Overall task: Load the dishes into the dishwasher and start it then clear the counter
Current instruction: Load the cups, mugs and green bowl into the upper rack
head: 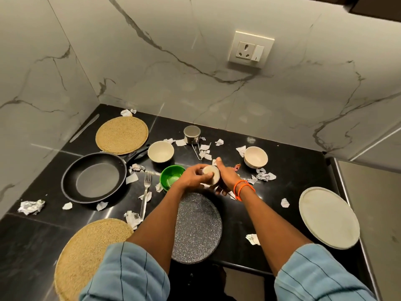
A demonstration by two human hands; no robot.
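Dishes lay scattered over the black stone counter among torn paper scraps. Both hands held one small cream round cup above the speckled grey plate: the left hand curled round its side, the right hand cupped against it. A green bowl sat just left.
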